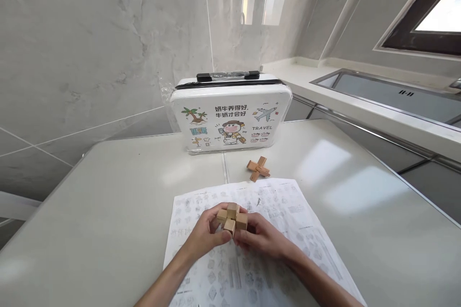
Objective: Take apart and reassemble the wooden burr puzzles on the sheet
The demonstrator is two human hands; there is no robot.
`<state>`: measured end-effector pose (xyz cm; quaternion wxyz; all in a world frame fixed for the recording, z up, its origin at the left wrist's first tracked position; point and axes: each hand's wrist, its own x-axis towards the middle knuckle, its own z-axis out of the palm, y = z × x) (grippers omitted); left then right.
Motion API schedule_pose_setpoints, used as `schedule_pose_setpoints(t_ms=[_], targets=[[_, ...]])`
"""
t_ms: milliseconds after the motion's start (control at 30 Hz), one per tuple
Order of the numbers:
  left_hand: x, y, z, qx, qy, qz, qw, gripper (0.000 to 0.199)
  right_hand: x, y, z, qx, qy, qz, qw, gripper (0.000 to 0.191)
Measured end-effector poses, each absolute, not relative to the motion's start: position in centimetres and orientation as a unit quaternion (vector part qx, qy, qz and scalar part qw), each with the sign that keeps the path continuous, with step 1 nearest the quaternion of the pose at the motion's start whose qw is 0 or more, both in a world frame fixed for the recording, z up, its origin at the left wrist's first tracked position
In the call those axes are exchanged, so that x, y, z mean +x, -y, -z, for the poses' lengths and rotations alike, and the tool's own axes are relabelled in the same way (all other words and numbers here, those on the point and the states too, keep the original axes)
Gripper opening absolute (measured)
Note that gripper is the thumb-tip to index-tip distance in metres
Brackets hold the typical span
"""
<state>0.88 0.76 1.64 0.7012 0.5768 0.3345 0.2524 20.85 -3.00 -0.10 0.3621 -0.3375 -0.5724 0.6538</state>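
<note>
A light wooden block puzzle (232,217) with several square-ended blocks is held between my two hands, above a printed sheet (284,225). My left hand (206,232) wraps its left side, with the thumb along the lower front. On the right side, the fingers of my right hand (261,236) close round it, the thumb near its lower corner. Some fingertips are hidden behind the blocks. A darker, cross-shaped wooden puzzle (258,169) lies on the table just beyond the sheet's far edge.
A white case (230,117) with cartoon prints, partly wrapped in clear plastic, stands upright at the back of the pale table (108,211), against the tiled wall. To the right are a counter (378,100) and a sink (396,90).
</note>
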Motion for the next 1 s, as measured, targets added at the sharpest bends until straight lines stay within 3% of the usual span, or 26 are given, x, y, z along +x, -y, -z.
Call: schedule_pose_setpoints(t_ms=[267, 500, 700, 1000], targets=[[0.7, -0.8, -0.8, 0.597, -0.315, -0.292, 0.678, 0.069, 20.4, 2.9, 0.6, -0.358, 0.560, -0.620, 0.417, 0.032], [0.9, -0.6, -0.7, 0.619, -0.350, -0.334, 0.619, 0.065, 20.3, 2.7, 2.2, -0.430, 0.545, -0.557, 0.455, 0.012], [1.4, -0.3, -0.5, 0.612, -0.410, -0.384, 0.556, 0.066, 20.5, 2.5, 2.7, -0.445, 0.546, -0.533, 0.469, 0.021], [1.6, -0.5, -0.6, 0.637, -0.414, -0.359, 0.542, 0.057, 20.6, 2.6, 2.4, -0.427, 0.534, -0.556, 0.473, 0.025]])
